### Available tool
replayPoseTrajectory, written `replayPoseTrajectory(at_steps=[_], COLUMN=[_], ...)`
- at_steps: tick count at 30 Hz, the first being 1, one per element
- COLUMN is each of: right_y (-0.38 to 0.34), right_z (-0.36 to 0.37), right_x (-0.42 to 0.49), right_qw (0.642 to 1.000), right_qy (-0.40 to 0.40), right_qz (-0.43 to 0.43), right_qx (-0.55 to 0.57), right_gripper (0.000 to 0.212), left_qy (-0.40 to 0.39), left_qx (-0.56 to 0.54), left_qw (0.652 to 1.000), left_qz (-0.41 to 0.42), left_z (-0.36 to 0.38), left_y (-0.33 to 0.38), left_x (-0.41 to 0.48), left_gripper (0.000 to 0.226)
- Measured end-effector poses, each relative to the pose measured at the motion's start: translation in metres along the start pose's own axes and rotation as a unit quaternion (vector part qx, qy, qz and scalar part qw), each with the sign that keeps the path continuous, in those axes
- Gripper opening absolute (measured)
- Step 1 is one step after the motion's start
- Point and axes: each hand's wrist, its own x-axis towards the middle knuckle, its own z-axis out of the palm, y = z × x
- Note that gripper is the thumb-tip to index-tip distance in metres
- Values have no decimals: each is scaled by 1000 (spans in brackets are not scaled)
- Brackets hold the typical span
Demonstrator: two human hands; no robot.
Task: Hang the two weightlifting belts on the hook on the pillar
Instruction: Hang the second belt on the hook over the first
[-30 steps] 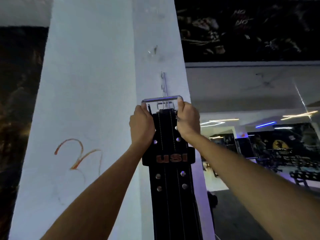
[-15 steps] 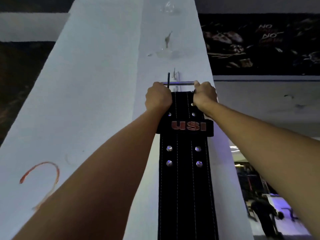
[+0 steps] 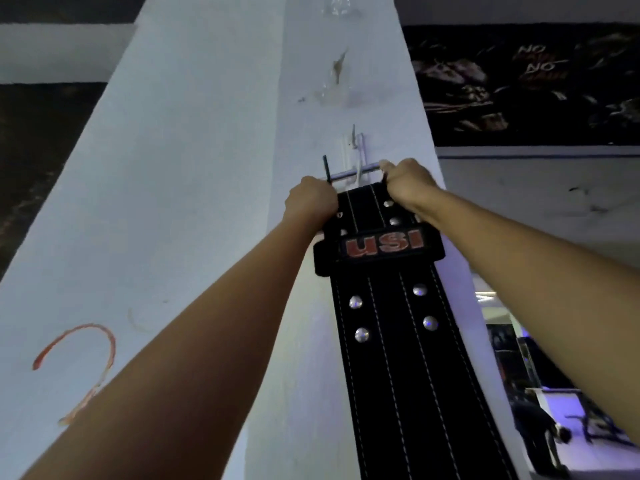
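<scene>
Head view, looking up along a white pillar (image 3: pixel 207 168). Both arms reach up to the top end of a black weightlifting belt (image 3: pixel 408 341), which hangs down the pillar's narrow face from between the hands and runs out of the bottom of the frame.

The left hand (image 3: pixel 310 199) is curled closed on the belt's upper left corner, knuckles toward the camera. Just above it a thin dark prong (image 3: pixel 326 168) stands upright, and from there the metal buckle bar (image 3: pixel 346 174) runs level across to the right hand (image 3: pixel 407 183). That hand is closed too, gripping the bar's right end and the belt's top right corner.

Between the two hands, slightly above them, a white hook (image 3: pixel 356 157) is fixed to the pillar — its curved arm crosses the buckle bar at about the bar's middle. Whether the bar's weight already rests in the hook, I cannot tell.

Below the hands the belt carries a dark loop with red "USI" lettering (image 3: pixel 384 243), then round silver rivets (image 3: pixel 356 301) in pairs and white stitching lines down its length.

Left of and below the left forearm, a red scrawl (image 3: pixel 86 358) marks the pillar's broad face. Above the hook there is a chipped patch of paint (image 3: pixel 337 71). Right of the right hand, a dark mural (image 3: pixel 519 84) covers the far wall — well below it, a bent-over person (image 3: pixel 540 441) shows in the lit room.
</scene>
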Motion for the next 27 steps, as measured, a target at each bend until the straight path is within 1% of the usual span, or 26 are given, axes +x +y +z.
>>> replayPoseTrajectory(at_steps=[2, 3, 4, 5, 6, 8, 10, 13, 15, 16, 18, 19, 20, 22, 23, 25, 27], right_y=[8, 12, 17, 23, 30, 40, 41, 34, 28, 26, 23, 21, 19, 16, 14, 16, 21], right_z=[2, -2, -6, -11, -15, -17, -19, -18, -15, -13, -9, -9, -9, -10, -10, -9, -8], right_x=[-11, -19, -26, -33, -37, -40, -41, -38, -33, -29, -20, -16, -11, -3, -1, 2, 6], right_qw=[992, 980, 963, 948, 938, 932, 937, 955, 964, 969, 977, 978, 980, 981, 980, 977, 981], right_qy=[-47, -78, -109, -135, -166, -206, -192, -120, -78, -52, -3, 19, 36, 40, 31, 4, -2], right_qz=[-10, -7, 6, 14, 16, 7, -8, -18, -5, 4, 34, 48, 57, 65, 69, 82, 83], right_qx=[113, 180, 247, 288, 305, 299, 291, 270, 253, 243, 212, 200, 188, 176, 182, 196, 176], right_gripper=[47, 40, 32, 24, 18, 20, 14, 28, 33, 39, 57, 59, 56, 37, 34, 49, 56], left_qy=[-3, -9, -29, -54, -76, -103, -89, -23, 6, 6, -11, -18, -24, -35, -37, -31, -12], left_qx=[-38, -87, -163, -235, -288, -326, -325, -304, -300, -304, -305, -303, -302, -309, -314, -325, -321], left_qw=[999, 996, 986, 970, 953, 938, 940, 952, 954, 952, 951, 951, 950, 947, 945, 941, 943], left_qz=[7, 22, 34, 45, 53, 60, 57, 13, -13, -25, -46, -59, -71, -86, -88, -90, -90], left_z=[-3, -7, -9, -12, -15, -20, -21, -15, -12, -12, -12, -12, -12, -12, -12, -10, -7], left_y=[-13, -17, -19, -21, -23, -23, -22, -19, -16, -15, -10, -7, -5, -2, -1, 0, 0], left_x=[-4, -9, -16, -22, -28, -36, -33, -27, -22, -20, -15, -13, -11, -6, -3, -1, -2], left_gripper=[41, 45, 45, 39, 31, 18, 18, 33, 39, 38, 33, 32, 33, 35, 36, 35, 29])
